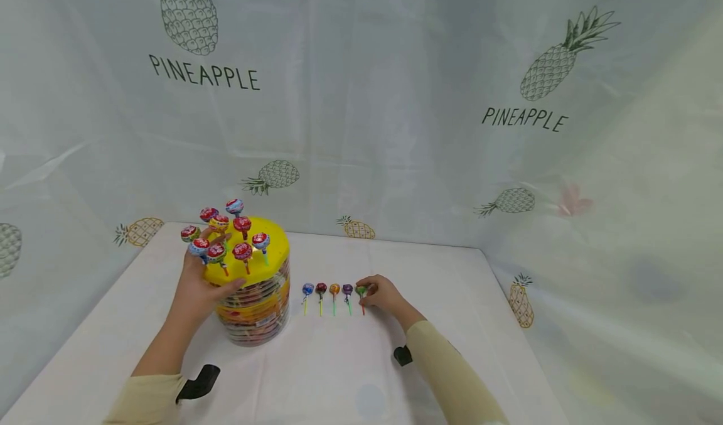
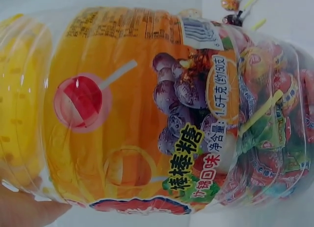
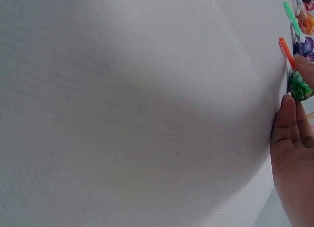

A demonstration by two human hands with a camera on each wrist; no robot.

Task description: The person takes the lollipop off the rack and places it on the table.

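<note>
1. The head view shows the whole candy jar [image 1: 251,315] standing on the white-covered table [image 1: 333,375], with nine wrapped lollipops [image 1: 242,252] upright on its yellow lid [image 1: 270,227].
2. Only the left wrist view makes the jar's orange label [image 2: 122,50] readable: a red lollipop, purple grapes and Chinese lettering. Through the clear wall beside it, wrapped candies [image 2: 270,131] show.
3. The left hand [image 1: 198,284] grips the jar at the left side of its lid, thumb on the near edge, fingers among the lollipops there.
4. To the jar's right, the head view shows a row, from the jar outward: blue lollipop [image 1: 307,289], dark red lollipop [image 1: 321,288], orange lollipop [image 1: 334,289], purple lollipop [image 1: 347,289] and green lollipop [image 1: 361,290], the last farthest from the jar.
5. The right hand [image 1: 385,294] pinches that green lollipop. The right wrist view adds that its wrapped head sits between thumb and fingers, the orange-red stick extending clear of them.
</note>
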